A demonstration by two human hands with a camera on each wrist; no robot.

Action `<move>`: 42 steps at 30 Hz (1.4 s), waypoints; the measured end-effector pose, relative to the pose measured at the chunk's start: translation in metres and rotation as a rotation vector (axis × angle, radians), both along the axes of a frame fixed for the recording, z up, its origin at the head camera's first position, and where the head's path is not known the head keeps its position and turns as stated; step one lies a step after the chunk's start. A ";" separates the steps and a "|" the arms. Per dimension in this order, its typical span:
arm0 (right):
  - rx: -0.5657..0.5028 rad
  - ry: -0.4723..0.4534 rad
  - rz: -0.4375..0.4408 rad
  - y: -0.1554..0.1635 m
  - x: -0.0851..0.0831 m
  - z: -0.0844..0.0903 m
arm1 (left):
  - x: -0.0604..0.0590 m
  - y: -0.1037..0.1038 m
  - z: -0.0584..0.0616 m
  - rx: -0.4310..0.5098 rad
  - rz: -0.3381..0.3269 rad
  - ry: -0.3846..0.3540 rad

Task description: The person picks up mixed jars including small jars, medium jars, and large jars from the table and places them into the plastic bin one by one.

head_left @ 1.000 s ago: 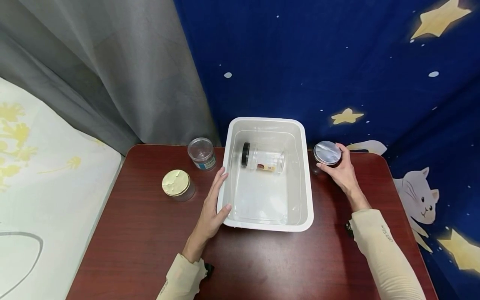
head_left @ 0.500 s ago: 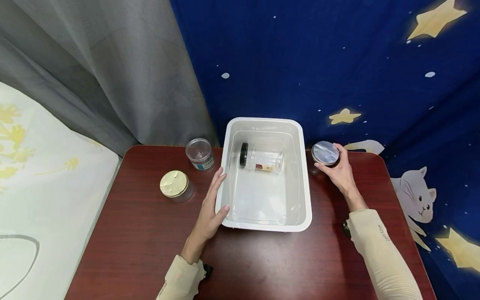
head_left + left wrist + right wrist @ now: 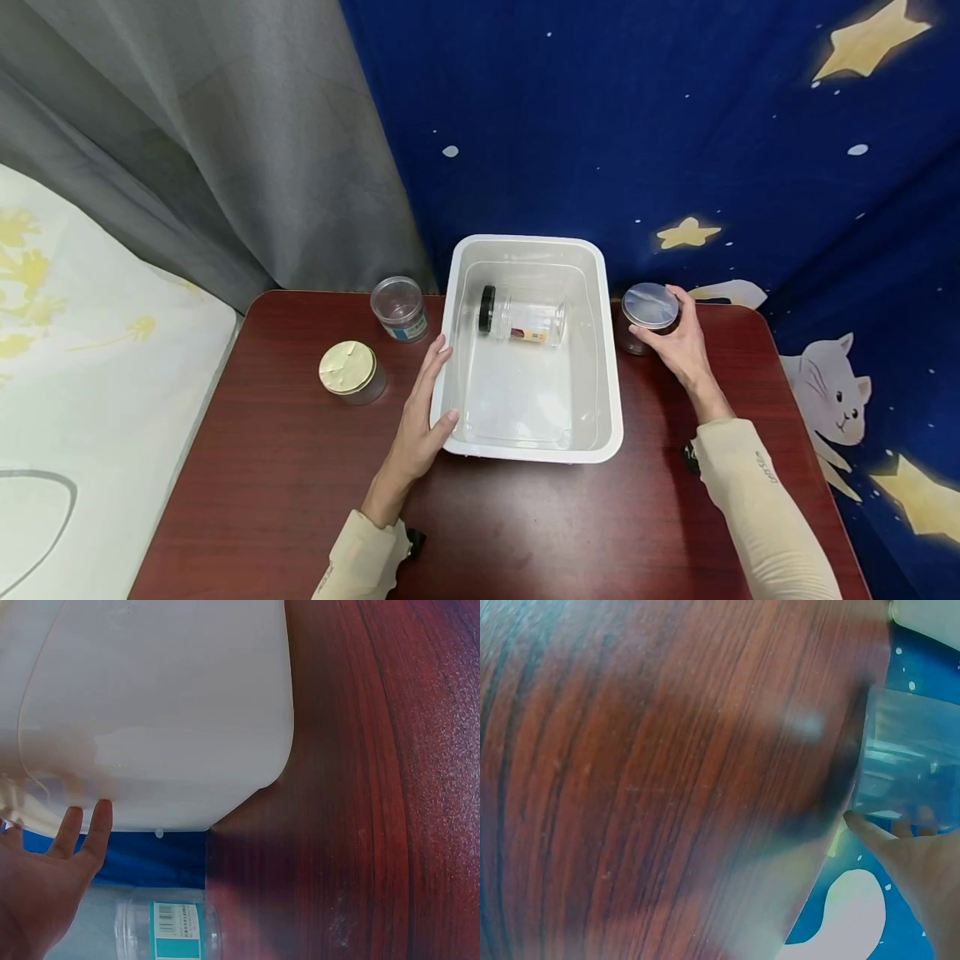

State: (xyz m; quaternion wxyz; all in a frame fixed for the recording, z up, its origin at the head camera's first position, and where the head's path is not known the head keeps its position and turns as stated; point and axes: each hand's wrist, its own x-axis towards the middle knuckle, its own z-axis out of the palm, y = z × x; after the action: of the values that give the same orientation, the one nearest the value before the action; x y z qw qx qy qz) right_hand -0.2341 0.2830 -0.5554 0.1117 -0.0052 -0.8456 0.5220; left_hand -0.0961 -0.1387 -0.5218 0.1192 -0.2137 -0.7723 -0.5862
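My right hand [image 3: 681, 343] grips a clear jar [image 3: 632, 333] with a silvery top, its thumb and fingers around the side near the top. This jar stands at the table's back edge, to the right of a white plastic tub [image 3: 529, 456]. In the right wrist view the clear jar [image 3: 907, 761] shows side-on beside my thumb. My left hand [image 3: 415, 429] lies along the tub's left rim with fingers extended; the left wrist view shows fingertips [image 3: 101, 814] against the tub's outer wall. Inside the tub, a clear jar with a black lid [image 3: 525, 317] lies on its side.
Left of the tub stand a clear jar with a blue-green label [image 3: 401, 310] and a jar with a gold top [image 3: 352, 371]. All rest on a dark red wooden table [image 3: 285, 492]. Grey [image 3: 300, 150] and blue star-patterned curtains [image 3: 540, 125] hang right behind its back edge.
The head view has shifted very slightly. Both hands keep the same places, on the tub rim and on the silver-topped jar.
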 end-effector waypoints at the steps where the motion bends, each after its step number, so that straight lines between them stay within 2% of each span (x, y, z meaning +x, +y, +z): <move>1: -0.005 0.008 0.002 0.000 0.000 0.001 | 0.000 0.000 0.000 0.001 -0.001 -0.001; 16: 0.147 0.036 0.002 -0.002 0.008 0.019 | 0.001 0.000 0.000 0.013 -0.002 -0.023; 28: 0.164 0.040 -0.013 -0.003 0.012 0.028 | 0.001 0.001 0.000 0.006 0.006 -0.014; 34: 0.099 0.101 -0.041 -0.005 0.015 0.033 | 0.000 0.000 -0.001 0.003 0.009 -0.020; 37: 0.113 0.141 -0.036 -0.006 0.015 0.036 | 0.000 0.000 -0.001 0.003 0.009 -0.020; 42: 0.134 0.158 -0.034 -0.006 0.017 0.039 | 0.001 0.000 -0.001 0.006 0.005 -0.022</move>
State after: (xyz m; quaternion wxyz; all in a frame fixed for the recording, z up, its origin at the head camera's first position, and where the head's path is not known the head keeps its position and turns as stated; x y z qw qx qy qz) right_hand -0.2174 0.2769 -0.5168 0.1869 0.0293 -0.8668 0.4613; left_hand -0.0955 -0.1385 -0.5227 0.1130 -0.2048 -0.7723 -0.5907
